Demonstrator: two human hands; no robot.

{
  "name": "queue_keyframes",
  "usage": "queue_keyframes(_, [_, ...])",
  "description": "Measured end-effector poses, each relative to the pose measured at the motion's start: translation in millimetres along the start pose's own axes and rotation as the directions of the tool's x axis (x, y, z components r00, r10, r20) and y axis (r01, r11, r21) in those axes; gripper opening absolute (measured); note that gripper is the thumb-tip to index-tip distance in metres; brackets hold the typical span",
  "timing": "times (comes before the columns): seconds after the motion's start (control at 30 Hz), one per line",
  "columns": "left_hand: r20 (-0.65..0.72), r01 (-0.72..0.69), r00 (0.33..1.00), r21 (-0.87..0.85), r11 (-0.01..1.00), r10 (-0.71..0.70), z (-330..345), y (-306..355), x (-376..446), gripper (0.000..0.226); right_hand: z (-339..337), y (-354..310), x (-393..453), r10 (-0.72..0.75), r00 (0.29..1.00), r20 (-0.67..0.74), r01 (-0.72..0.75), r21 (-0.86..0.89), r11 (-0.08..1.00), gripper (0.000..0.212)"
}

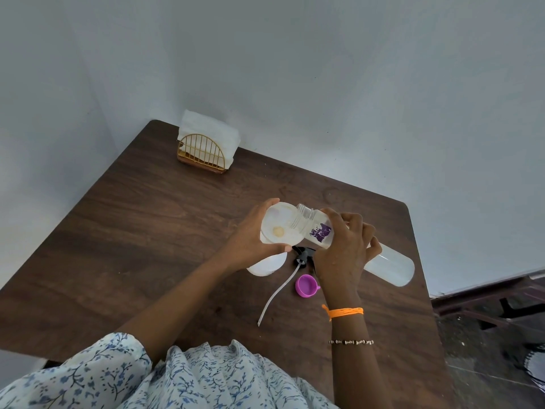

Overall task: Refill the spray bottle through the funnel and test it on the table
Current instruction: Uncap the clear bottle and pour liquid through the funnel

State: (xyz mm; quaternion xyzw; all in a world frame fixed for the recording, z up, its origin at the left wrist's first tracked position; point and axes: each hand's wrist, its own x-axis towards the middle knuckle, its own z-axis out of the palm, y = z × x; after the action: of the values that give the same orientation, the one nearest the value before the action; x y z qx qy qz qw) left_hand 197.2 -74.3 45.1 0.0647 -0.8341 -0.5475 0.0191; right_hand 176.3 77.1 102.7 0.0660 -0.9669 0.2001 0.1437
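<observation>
Nearest me I see one floral-print garment (188, 379) along the bottom edge, with two bare forearms reaching up from it over one dark wooden table (141, 231). On the right wrist I count two bands: one beaded bracelet (351, 342) and, further up, one orange thread (345, 312). At about 6 o'clock from the hands lies one purple cap (306, 286), open side up, and just to its left at 9 o'clock one black spray head (302, 255) lies on its side, its single white dip tube (274, 293) trailing toward me. Above these, my left hand (250, 240) curls round the rim of one white funnel (280, 225), thumb at the near edge and fingertips at the far edge; the funnel sits in the neck of one pale spray bottle (267, 265) standing on the table beneath that hand. My right hand (345, 249) grips one clear refill bottle (392, 265) bearing a purple label, tipped sideways so its open threaded mouth lies over the funnel at 9 o'clock and its base points out toward 4 o'clock. I cannot tell whether liquid is running. Far off at 11 o'clock, in the table's back corner, stands one gold wire napkin holder (203, 154) holding white napkins (206, 128).
</observation>
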Motion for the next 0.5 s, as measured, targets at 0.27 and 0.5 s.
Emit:
queue_keyframes(0.27, [0.003, 0.0, 1.0, -0.012, 1.0, 0.0, -0.4, -0.7, -0.5, 0.091, -0.4, -0.2, 0.0, -0.001, 1.0, 0.007, 0.001, -0.002, 1.0, 0.063])
queue_keyframes(0.5, [-0.006, 0.007, 1.0, -0.003, 1.0, -0.007, 1.0, -1.7, 0.6, 0.091, 0.0, 0.4, -0.1, -0.003, 1.0, -0.011, 0.003, -0.006, 1.0, 0.061])
